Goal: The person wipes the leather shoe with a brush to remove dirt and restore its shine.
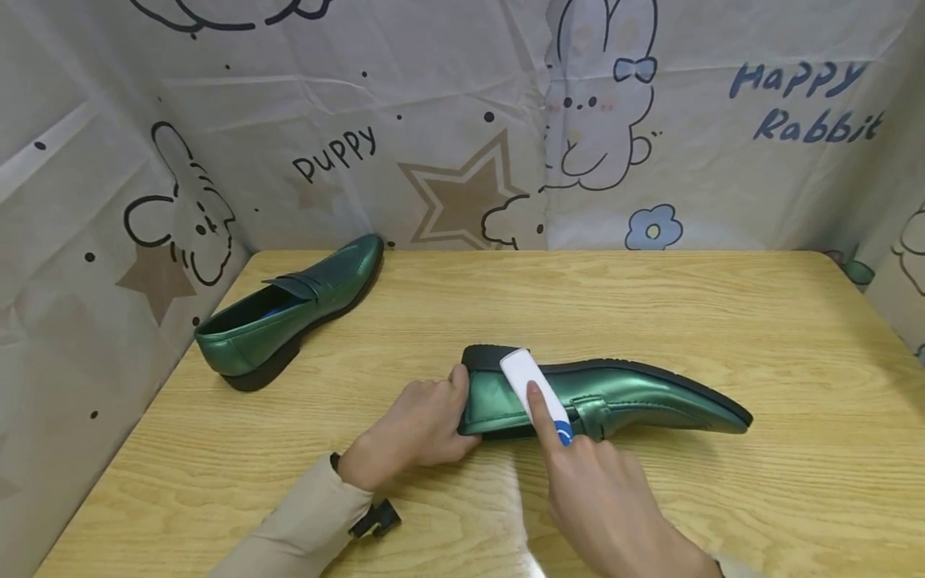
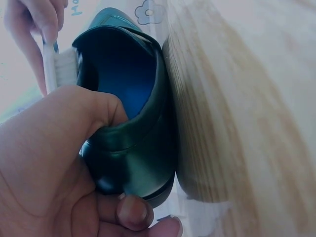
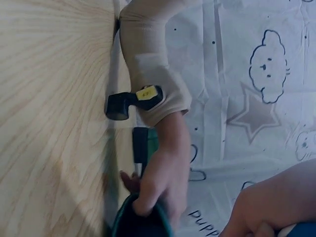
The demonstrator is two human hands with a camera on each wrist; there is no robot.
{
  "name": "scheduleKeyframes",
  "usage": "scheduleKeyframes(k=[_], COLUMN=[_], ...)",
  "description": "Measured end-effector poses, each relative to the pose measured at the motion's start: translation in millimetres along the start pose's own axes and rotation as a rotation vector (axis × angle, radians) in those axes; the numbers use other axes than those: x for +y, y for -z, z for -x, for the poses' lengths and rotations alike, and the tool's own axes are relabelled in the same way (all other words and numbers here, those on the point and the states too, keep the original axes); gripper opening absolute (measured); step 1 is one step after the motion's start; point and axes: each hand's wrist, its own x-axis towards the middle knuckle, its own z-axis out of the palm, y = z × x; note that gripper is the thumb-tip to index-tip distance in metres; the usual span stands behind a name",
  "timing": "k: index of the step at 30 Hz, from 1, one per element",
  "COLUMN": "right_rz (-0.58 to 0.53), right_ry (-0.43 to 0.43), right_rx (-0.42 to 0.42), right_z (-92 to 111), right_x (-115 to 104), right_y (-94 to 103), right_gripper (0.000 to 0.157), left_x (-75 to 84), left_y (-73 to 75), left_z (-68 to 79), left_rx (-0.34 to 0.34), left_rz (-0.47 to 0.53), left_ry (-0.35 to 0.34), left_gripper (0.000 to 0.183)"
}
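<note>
A shiny green loafer (image 1: 636, 393) lies on its side, its toe to the right and its black sole facing the back. At the heel my left hand (image 1: 412, 425) grips it, with the thumb inside the opening and the fingers around the back, as the left wrist view shows. My right hand (image 1: 607, 498) holds a white brush (image 1: 531, 389) with a blue part by its handle, the index finger laid along its back. In the left wrist view the pale bristles (image 2: 65, 68) are against the shoe's side.
A second green loafer (image 1: 289, 313) stands upright at the table's left back. The wooden table (image 1: 650, 305) meets a cloth backdrop (image 1: 448, 96) with cartoon drawings behind and at the left. A black wrist mount (image 1: 376, 519) sticks out from the left sleeve.
</note>
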Motion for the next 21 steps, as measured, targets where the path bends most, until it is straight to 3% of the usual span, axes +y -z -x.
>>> scheduleKeyframes(k=[11, 21], right_rz=[-0.003, 0.047], right_ry=[0.023, -0.027], right_rx=[0.086, -0.029], right_z=[-29, 2], right_x=[-5, -10], right_y=[-8.8, -1.6], right_gripper=[0.08, 0.085], left_x=[0.7, -1.7], left_y=[1.4, -2.8], left_z=[1.1, 0.6], left_rx=[-0.031, 0.031], left_rz=[0.049, 0.012], left_ry=[0.006, -0.031], left_gripper=[0.059, 0.064])
